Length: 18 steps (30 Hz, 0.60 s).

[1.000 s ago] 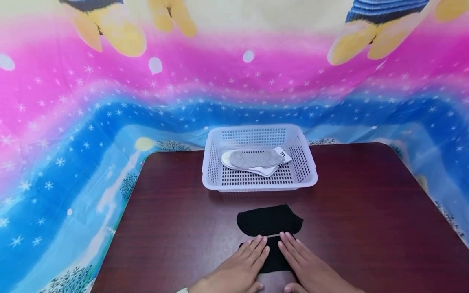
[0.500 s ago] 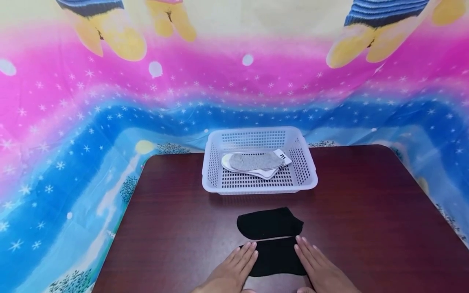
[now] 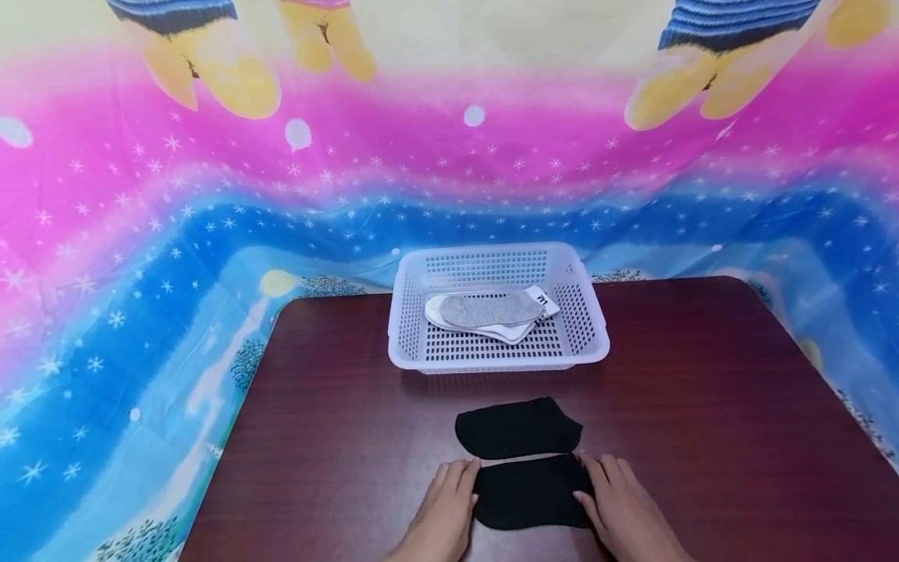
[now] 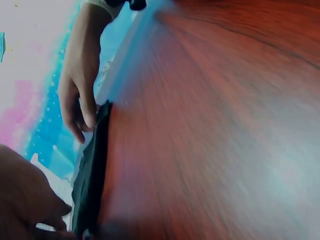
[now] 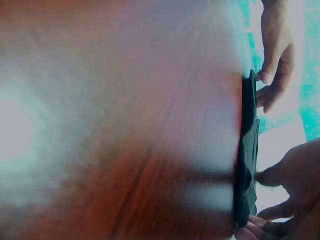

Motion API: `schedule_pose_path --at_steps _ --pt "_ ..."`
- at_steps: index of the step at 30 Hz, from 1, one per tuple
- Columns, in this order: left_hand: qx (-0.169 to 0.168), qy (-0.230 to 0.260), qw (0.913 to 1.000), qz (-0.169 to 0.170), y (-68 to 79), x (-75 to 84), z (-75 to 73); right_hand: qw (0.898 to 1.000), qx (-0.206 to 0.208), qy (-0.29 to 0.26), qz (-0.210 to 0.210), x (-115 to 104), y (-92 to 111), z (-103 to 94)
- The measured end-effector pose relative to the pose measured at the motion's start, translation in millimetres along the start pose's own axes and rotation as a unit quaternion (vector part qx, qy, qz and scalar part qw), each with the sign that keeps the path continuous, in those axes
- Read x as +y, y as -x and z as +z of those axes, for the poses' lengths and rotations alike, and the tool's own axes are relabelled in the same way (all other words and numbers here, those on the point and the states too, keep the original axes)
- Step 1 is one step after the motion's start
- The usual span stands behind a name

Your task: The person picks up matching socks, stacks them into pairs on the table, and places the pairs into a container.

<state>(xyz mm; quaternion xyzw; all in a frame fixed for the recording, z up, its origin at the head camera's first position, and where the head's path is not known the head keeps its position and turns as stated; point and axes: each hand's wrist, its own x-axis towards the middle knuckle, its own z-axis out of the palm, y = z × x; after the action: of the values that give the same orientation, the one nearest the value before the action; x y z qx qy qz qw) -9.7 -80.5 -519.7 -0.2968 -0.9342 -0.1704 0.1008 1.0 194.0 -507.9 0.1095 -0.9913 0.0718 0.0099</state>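
Observation:
Two black ankle socks lie flat on the table, one beyond the other. The near sock (image 3: 530,493) has a hand at each end. My left hand (image 3: 442,507) pinches its left end, fingers bent over the edge and thumb close to them. At the right end, my right hand (image 3: 628,503) pinches the cloth, its thumb (image 5: 270,176) on the sock and its fingertips at the edge. The far sock (image 3: 518,428) lies just past it, untouched, its toe pointing left. From the side, the left wrist view shows the black cloth (image 4: 91,175) low on the tabletop.
Behind the socks stands a white perforated plastic basket (image 3: 499,364). Inside it lie a grey sock (image 3: 492,309) and white socks (image 3: 516,332) with a white label (image 3: 541,300). A colourful printed cloth (image 3: 449,156) hangs around the dark wooden table (image 3: 316,406).
Both hands have slid outward from the middle of the near sock to its two ends, uncovering it. Their straight fingers have bent to pinch the ends.

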Motion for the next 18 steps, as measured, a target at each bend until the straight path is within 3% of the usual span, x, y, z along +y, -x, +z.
schedule_pose_path --at_steps 3,5,13,16,18 --pt "-0.036 0.041 0.9963 -0.066 -6.6 5.8 0.0 1.000 -0.012 -0.021 0.018 -1.3 -3.6 -0.4" --pt "-0.056 0.062 0.9924 -0.090 -10.2 7.8 2.1 0.998 -0.030 -0.051 0.030 -0.9 -5.1 -1.1" --pt "-0.029 0.109 0.9898 -0.086 -12.5 8.3 4.0 0.979 -0.093 -0.158 0.086 4.2 -8.4 -7.7" --pt "-0.038 0.170 0.9792 -0.104 -14.0 7.5 1.1 0.977 -0.094 -0.179 0.069 7.3 -7.7 -9.4" --pt "-0.049 0.230 0.9635 -0.128 -14.5 5.5 -1.1 0.976 -0.089 -0.192 0.057 8.5 -8.0 -9.9"
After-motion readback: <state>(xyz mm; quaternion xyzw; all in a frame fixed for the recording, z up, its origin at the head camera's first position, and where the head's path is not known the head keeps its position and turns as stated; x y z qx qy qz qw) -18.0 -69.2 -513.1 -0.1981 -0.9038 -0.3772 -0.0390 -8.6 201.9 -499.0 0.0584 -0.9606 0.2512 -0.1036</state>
